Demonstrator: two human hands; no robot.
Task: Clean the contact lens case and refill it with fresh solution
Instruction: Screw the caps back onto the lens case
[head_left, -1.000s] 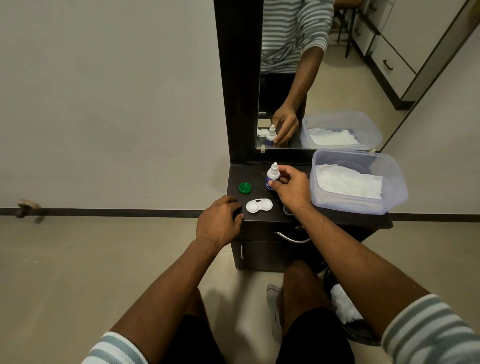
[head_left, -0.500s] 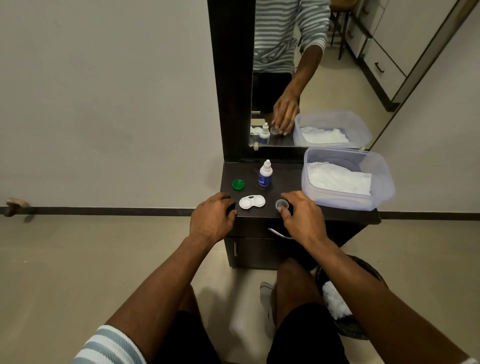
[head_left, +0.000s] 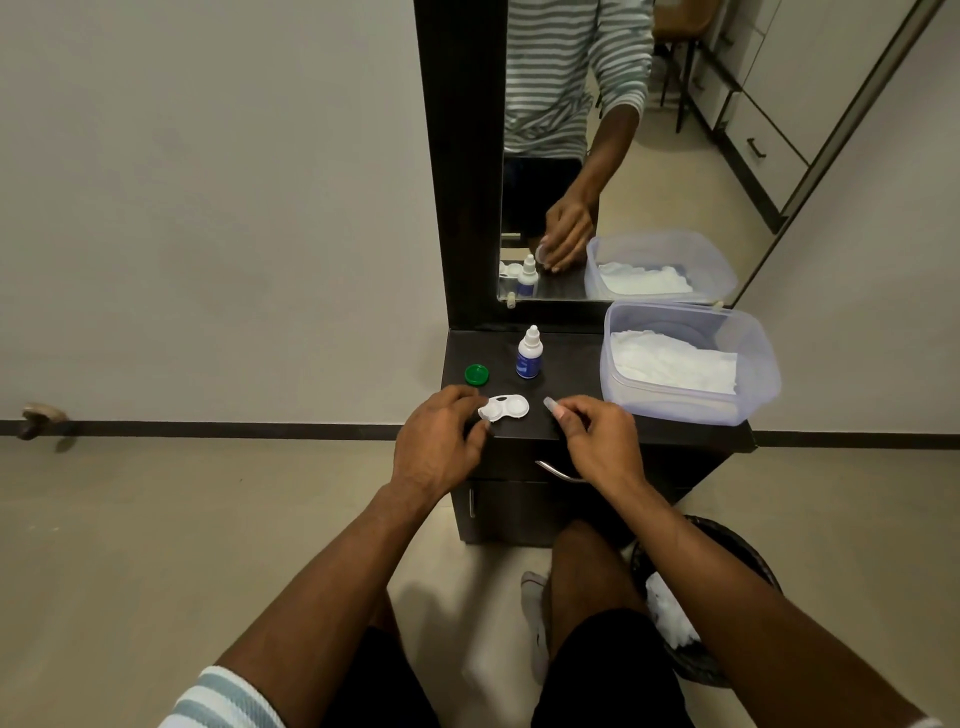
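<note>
1. A tall mirror (head_left: 597, 156) in a dark frame stands behind the dark bench (head_left: 582, 395) and reflects the person's striped top, one arm and the things on the bench.
2. A clear plastic tub (head_left: 748, 364) sits at the right end of the bench, with white tissue (head_left: 675, 364) lying inside it.
3. A black bin (head_left: 727, 670) stands on the floor by the person's right knee, with white crumpled paper in it.
4. The left hand (head_left: 441, 447) rests at the bench's front edge; its fingers (head_left: 478, 434) are loosely curled, partly open, and their tips touch the left end of the contact lens case, without closing round it.
5. The right hand (head_left: 597, 441) hovers just right of the case; its thumb and forefinger pinch a small clear cap (head_left: 549, 404), held tilted above the bench, the other fingers curled in.
6. A small solution bottle (head_left: 529, 354), white with a blue label, stands upright behind the case, apart from both hands.
7. The white contact lens case (head_left: 506, 407) lies flat near the front edge of the bench, between the two hands, both wells uncovered.
8. A green cap (head_left: 476, 374) lies on the bench, left of the bottle and behind the left hand.
</note>
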